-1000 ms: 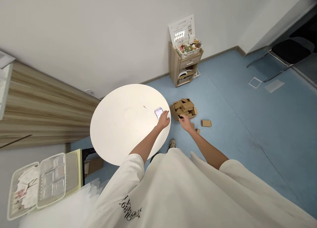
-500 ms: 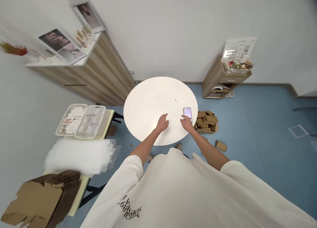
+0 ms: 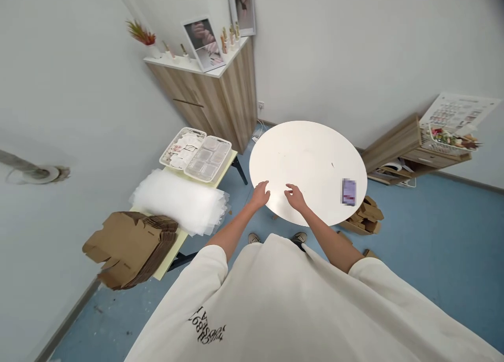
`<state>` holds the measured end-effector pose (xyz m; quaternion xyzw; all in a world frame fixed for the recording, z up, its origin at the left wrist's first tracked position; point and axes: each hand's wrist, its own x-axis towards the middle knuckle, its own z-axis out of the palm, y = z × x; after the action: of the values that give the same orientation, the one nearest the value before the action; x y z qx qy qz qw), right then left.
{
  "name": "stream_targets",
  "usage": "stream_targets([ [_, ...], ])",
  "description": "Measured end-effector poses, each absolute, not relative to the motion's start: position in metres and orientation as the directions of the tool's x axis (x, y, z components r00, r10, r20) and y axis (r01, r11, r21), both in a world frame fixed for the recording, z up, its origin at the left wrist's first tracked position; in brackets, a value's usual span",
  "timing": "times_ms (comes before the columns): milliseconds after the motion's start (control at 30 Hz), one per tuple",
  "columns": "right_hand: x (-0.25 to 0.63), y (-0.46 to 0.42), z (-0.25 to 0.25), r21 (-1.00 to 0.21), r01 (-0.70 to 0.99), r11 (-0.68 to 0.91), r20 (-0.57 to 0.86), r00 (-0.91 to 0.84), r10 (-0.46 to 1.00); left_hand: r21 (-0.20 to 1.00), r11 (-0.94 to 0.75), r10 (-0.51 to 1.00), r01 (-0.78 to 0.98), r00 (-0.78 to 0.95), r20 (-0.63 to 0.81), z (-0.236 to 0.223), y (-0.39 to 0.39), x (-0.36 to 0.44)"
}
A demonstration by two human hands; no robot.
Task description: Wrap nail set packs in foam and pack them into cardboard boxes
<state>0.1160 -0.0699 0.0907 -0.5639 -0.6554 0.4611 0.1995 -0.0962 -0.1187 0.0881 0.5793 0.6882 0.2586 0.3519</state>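
the left hand [image 3: 260, 195] and right hand [image 3: 295, 198] are both empty and loosely open, fingers slightly curled and grasping nothing, at the near edge of a round white tabletop [image 3: 303, 141]. a smartphone with a pixelated screen [image 3: 348, 192] lies flat close to the table's right rim, well apart from both hands, beside a heap of small brown cardboard boxes [image 3: 364, 215] on the blue floor [image 3: 433, 246]. a careless sweep of a hand or a bump against the table could slide the smartphone over that rim onto the boxes.
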Motion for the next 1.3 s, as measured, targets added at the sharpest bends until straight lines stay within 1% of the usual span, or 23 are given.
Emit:
stream_targets([
  [167,0.059,-0.078,0.096,-0.830,0.557,0.023,-0.246,-0.403,0.882,0.787,0.230,0.972,0.572,-0.170,-0.160,0.083,-0.138,-0.146],
  [433,0.025,-0.046,0.097,-0.826,0.542,0.152,-0.211,-0.547,0.810,0.763,0.325,0.933,0.559,-0.322,-0.161,0.081,-0.148,-0.176],
  [667,-0.015,-0.032,0.095,-0.840,0.488,0.239,-0.164,-0.647,0.745,0.743,0.344,0.897,0.574,-0.435,-0.079,0.079,-0.147,-0.210],
  [800,-0.040,-0.028,0.096,-0.836,0.491,0.246,-0.164,-0.650,0.742,0.745,0.319,0.900,0.586,-0.435,-0.043,0.075,-0.134,-0.235],
  [1000,-0.090,-0.012,0.096,-0.810,0.528,0.256,-0.156,-0.615,0.773,0.748,0.267,0.925,0.607,-0.379,-0.023,0.069,-0.106,-0.287],
  [1167,-0.153,0.000,0.091,-0.767,0.559,0.314,-0.121,-0.606,0.786,0.751,0.260,0.921,0.607,-0.389,-0.005,0.067,-0.086,-0.346],
  [1300,-0.202,0.008,0.084,-0.737,0.575,0.355,-0.112,-0.622,0.775,0.745,0.275,0.922,0.607,-0.385,-0.027,0.062,-0.069,-0.388],
])
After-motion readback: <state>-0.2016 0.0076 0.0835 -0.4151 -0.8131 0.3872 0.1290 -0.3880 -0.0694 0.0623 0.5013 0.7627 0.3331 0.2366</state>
